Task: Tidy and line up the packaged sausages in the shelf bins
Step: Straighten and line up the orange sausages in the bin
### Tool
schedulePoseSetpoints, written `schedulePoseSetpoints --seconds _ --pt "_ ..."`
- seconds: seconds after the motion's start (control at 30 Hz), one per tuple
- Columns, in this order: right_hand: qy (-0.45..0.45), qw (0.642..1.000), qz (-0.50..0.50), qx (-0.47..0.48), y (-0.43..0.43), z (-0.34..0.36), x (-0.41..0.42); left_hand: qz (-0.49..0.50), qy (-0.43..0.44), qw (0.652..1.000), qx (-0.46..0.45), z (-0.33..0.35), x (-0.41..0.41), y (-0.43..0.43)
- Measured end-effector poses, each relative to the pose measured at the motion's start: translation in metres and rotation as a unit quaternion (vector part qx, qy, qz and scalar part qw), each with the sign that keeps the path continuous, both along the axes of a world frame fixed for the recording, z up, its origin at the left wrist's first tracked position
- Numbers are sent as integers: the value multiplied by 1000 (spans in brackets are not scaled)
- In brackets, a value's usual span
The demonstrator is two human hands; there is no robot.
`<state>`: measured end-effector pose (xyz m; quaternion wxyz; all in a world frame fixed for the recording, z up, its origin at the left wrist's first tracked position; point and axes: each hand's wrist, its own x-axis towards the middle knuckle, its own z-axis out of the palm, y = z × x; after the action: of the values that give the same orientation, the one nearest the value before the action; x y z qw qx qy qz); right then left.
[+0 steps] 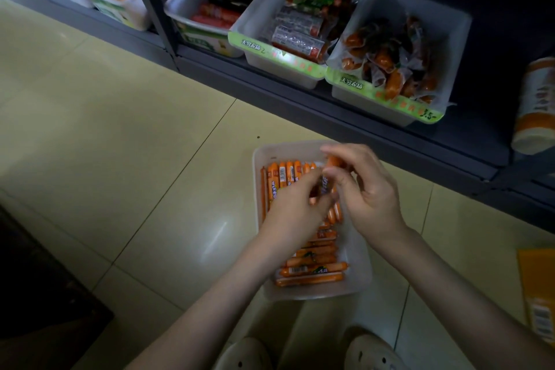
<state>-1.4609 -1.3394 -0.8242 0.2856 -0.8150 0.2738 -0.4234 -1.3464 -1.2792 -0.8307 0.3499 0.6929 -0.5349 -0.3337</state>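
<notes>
A translucent white bin (357, 282) sits on the tiled floor and holds several thin orange sausage sticks (309, 272). Some stand in a row at the bin's far left, others lie crosswise near its front. Over the bin's middle, my left hand (295, 210) pinches sticks with curled fingers. My right hand (365, 189) grips one orange sausage stick (332, 161) whose tip pokes out above its fingers. Both hands hide the middle of the bin.
A dark low shelf (345, 120) carries white bins of packaged sausages: red ones (222, 13), clear-wrapped ones (303, 36) and loose orange packs (390, 63). An orange-white roll (534, 105) stands at right, a yellow box (540, 294) lies lower right. My shoes (369, 351) are below.
</notes>
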Motion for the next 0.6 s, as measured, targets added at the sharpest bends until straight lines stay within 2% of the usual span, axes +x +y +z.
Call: schedulePoseSetpoints --seconds 0.13,0.23,0.4,0.47,0.53,0.6 --pt "94 982 42 -159 0 -3 -4 27 9 995 -95 8 1 -4" --pt "135 968 56 -205 0 -8 -8 5 7 991 -136 3 4 0" --pt "149 954 70 -251 1 -10 -6 4 -7 987 -161 -6 8 2" --pt "132 972 72 -180 2 -10 -5 -4 -49 984 -170 -8 10 4" --pt "68 997 41 6 1 -9 -5 -22 -144 978 -152 -19 16 4" --pt "60 989 6 136 -3 -14 -7 -52 -264 956 -115 -35 24 4"
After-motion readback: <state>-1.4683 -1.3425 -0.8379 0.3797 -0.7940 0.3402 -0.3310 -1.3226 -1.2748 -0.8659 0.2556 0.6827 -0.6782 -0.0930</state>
